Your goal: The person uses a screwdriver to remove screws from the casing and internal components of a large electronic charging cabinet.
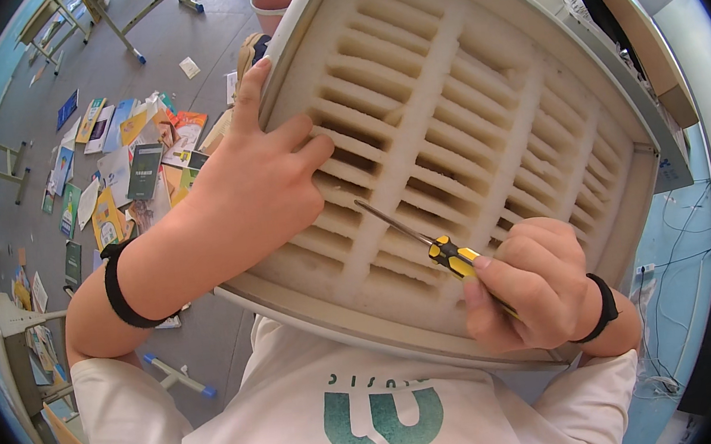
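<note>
A large panel [448, 28] with a pale raised frame lies tilted in front of my body. Its cream, foam-like inside has rows of long slots split by lengthwise bars. My right hand [540, 285] is wrapped round the yellow-and-black handle of a screwdriver [454, 257]. The metal shaft points up and left over the panel, with its tip near a bar between the slots. My left hand [260, 176] rests over the panel's left side, index finger stretched to the frame's edge and the other fingers bent over the slots. Its thumb is hidden.
Books and papers [142, 172] lie scattered on the grey floor at left. A pink bucket [274, 7] stands beyond the panel, and desk legs [123, 30] are at the far left. At right are a cardboard box [653, 43] and loose cables [679, 253] by a blue wall.
</note>
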`<state>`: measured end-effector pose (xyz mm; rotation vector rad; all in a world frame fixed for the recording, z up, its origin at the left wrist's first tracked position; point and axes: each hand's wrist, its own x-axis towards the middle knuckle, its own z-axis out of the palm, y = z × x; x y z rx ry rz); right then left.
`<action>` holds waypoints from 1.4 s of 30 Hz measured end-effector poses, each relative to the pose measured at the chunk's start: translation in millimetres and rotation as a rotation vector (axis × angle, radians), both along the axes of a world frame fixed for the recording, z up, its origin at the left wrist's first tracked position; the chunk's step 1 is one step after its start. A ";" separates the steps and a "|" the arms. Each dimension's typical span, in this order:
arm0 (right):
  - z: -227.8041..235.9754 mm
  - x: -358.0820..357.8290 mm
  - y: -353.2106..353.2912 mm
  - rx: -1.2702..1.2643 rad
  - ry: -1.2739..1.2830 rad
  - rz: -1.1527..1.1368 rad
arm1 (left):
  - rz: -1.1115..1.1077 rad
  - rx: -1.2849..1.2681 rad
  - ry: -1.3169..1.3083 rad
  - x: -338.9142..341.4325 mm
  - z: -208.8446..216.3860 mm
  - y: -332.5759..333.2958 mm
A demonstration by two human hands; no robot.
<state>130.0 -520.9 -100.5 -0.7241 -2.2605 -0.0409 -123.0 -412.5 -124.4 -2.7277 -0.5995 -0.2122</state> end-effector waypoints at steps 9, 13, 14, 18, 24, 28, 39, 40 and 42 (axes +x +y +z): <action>-3.0 0.8 1.4 0.019 0.040 0.006 | 0.007 0.024 0.081 -1.4 3.5 2.6; -1.8 1.6 1.3 0.016 0.035 0.012 | 0.005 -0.008 0.038 -1.2 0.3 2.5; -1.5 1.5 0.8 0.016 0.034 0.011 | 0.000 -0.023 -0.012 -1.2 -1.1 2.7; -1.8 0.6 0.3 0.010 0.023 0.004 | 0.014 -0.047 -0.014 -1.7 -0.7 2.1; -9.8 -1.2 5.3 0.007 0.014 -0.037 | -0.016 -0.172 -0.089 -10.1 13.6 6.8; -16.0 0.6 3.8 -0.010 -0.043 -0.053 | -0.126 -0.539 -0.346 -24.3 22.4 19.6; -6.7 3.9 3.5 0.018 -0.010 -0.035 | 0.061 -0.682 -0.644 -38.0 -2.6 11.9; -6.8 3.7 4.7 0.015 -0.018 -0.041 | 0.047 -0.793 -0.674 -38.1 -4.6 12.3; -9.0 1.7 6.6 0.009 -0.027 -0.050 | 0.029 -0.907 -0.704 -39.1 -7.0 13.2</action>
